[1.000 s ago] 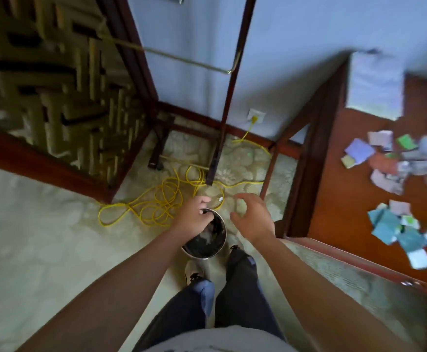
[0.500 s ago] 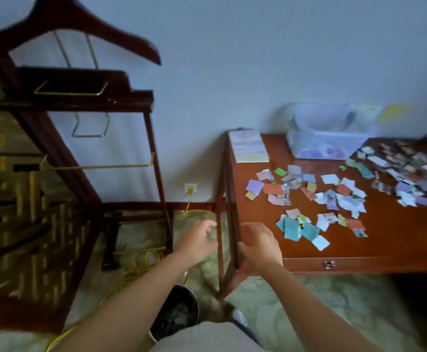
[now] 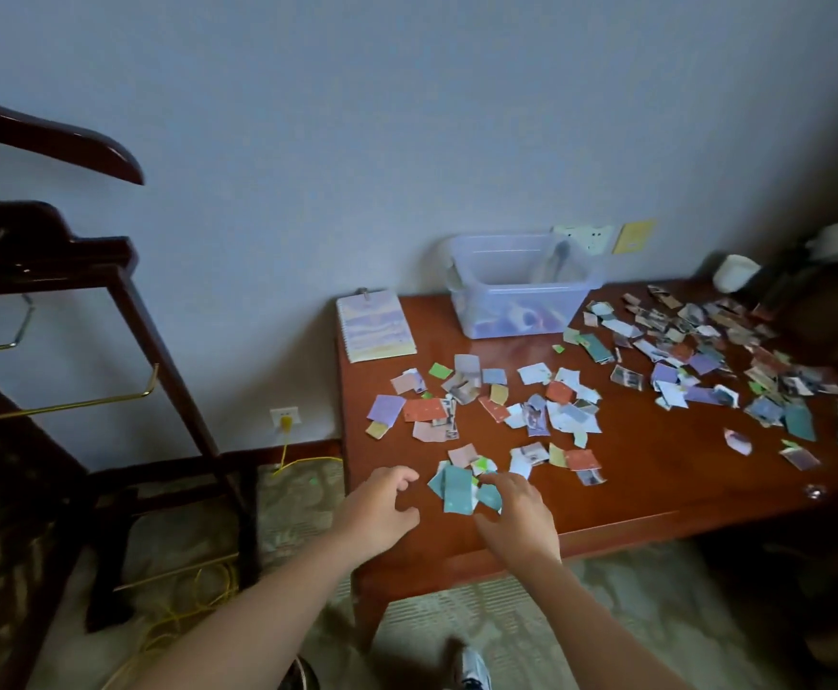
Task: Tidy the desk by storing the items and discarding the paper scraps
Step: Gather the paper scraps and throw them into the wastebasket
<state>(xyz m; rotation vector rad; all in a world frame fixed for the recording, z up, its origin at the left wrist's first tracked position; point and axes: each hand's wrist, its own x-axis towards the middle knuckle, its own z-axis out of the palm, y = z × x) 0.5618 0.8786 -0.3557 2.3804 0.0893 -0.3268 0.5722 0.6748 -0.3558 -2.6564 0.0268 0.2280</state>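
Desk-edge view: the left hand [image 3: 382, 510] hovered over the near-left corner of the desk [image 3: 656, 470], fingers loosely curled and holding nothing. The right hand [image 3: 519, 515] lay bent-fingered against a small heap of teal scraps [image 3: 457, 490]; whether it pinched one could not be told. Further paper scraps [image 3: 556, 415] littered the desktop, with a notepad [image 3: 374, 326] and a clear plastic bin [image 3: 521, 291] by the wall.
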